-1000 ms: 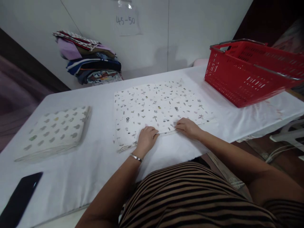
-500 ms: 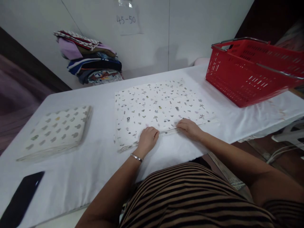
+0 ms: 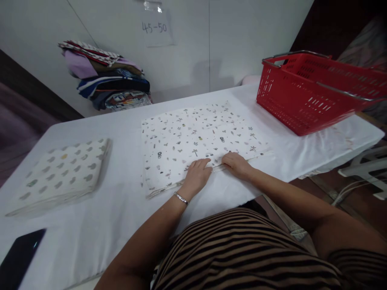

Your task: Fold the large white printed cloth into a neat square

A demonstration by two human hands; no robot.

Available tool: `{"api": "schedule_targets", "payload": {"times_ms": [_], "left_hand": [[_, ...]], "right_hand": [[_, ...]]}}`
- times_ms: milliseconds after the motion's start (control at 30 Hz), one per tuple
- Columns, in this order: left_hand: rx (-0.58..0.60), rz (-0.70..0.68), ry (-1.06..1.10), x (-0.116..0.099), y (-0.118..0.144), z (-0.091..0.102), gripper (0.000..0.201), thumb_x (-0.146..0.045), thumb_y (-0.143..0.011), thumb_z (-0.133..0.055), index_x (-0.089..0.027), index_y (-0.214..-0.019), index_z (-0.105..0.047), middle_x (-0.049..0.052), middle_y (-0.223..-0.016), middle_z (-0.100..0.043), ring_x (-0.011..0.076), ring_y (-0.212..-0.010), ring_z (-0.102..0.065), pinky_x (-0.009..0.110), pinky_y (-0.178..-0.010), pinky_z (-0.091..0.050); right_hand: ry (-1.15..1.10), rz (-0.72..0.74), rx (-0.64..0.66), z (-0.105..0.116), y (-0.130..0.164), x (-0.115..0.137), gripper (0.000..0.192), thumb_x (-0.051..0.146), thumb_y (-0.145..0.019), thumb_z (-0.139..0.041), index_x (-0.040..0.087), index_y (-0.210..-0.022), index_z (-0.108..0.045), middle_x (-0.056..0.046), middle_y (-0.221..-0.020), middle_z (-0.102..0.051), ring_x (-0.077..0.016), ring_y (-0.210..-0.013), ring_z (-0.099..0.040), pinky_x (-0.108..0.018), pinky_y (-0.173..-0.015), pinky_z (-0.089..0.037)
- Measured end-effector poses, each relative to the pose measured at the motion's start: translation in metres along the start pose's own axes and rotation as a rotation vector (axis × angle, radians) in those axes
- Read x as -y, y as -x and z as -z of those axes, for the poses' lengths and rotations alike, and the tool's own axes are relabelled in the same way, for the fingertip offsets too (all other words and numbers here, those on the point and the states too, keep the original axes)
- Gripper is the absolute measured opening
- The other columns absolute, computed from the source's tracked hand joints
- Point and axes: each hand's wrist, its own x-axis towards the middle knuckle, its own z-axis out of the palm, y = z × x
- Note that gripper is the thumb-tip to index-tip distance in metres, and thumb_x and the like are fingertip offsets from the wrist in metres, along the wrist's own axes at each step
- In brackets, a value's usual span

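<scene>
A white cloth (image 3: 193,139) printed with small palm trees and other motifs lies folded in layers on the table in front of me. My left hand (image 3: 198,175), with a silver bracelet at the wrist, rests on its near edge, fingers stretched out and thumb apart. A little to the right, my right hand (image 3: 236,164) has its fingers curled over the same edge, thumb side toward the left hand. The undersides of the right fingers are hidden.
A folded cloth with grey tree prints (image 3: 65,169) lies at the left, a dark phone (image 3: 22,255) nearer me. A red basket (image 3: 302,94) stands at the right. Stacked folded fabrics (image 3: 110,78) sit behind the white-covered table (image 3: 121,225). A paper sign (image 3: 155,28) hangs on the wall.
My left hand has slid right along the cloth's near edge toward the right hand, and its fingers have straightened. My right hand stays at the edge. The whole view has shifted slightly.
</scene>
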Motion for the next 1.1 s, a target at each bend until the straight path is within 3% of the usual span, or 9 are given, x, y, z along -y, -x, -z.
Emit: {"api": "schedule_targets", "payload": {"times_ms": [367, 700, 900, 1100], "left_hand": [[0.022, 0.121, 0.071, -0.002, -0.012, -0.005, 0.016, -0.021, -0.09, -0.05, -0.017, -0.088, -0.066, 0.009, -0.119, -0.06, 0.0248, -0.108, -0.053, 0.04, -0.086, -0.044], [-0.11, 0.144, 0.193, -0.004, -0.009, -0.01, 0.013, -0.02, -0.091, -0.045, -0.02, -0.087, -0.058, 0.005, -0.104, -0.064, 0.0198, -0.098, -0.055, 0.036, -0.083, -0.044], [-0.097, 0.181, 0.205, -0.005, -0.007, -0.011, 0.006, -0.022, -0.087, -0.053, -0.021, -0.09, -0.057, 0.004, -0.102, -0.064, 0.0203, -0.097, -0.056, 0.035, -0.081, -0.043], [-0.114, 0.186, 0.183, -0.004, -0.004, -0.014, 0.012, -0.025, -0.089, -0.052, -0.021, -0.099, -0.058, 0.004, -0.102, -0.064, 0.0201, -0.096, -0.055, 0.035, -0.082, -0.043]], "right_hand": [[-0.023, 0.024, -0.005, -0.002, 0.0, -0.001, 0.018, 0.013, -0.09, -0.043, 0.018, -0.085, -0.06, -0.007, -0.086, -0.063, -0.0196, -0.084, -0.052, -0.03, -0.074, -0.037], [0.01, 0.04, 0.016, -0.001, 0.003, 0.003, 0.012, 0.021, -0.086, -0.053, 0.016, -0.095, -0.06, -0.008, -0.093, -0.063, -0.0218, -0.087, -0.051, -0.033, -0.075, -0.035], [0.017, 0.043, -0.044, -0.007, 0.002, -0.001, 0.022, 0.023, -0.095, -0.043, 0.016, -0.093, -0.063, -0.009, -0.092, -0.064, -0.0202, -0.085, -0.052, -0.032, -0.073, -0.035], [0.03, 0.059, -0.033, -0.007, 0.004, -0.004, 0.022, 0.021, -0.095, -0.043, 0.016, -0.093, -0.064, -0.009, -0.091, -0.064, -0.0193, -0.083, -0.052, -0.031, -0.072, -0.034]]}}
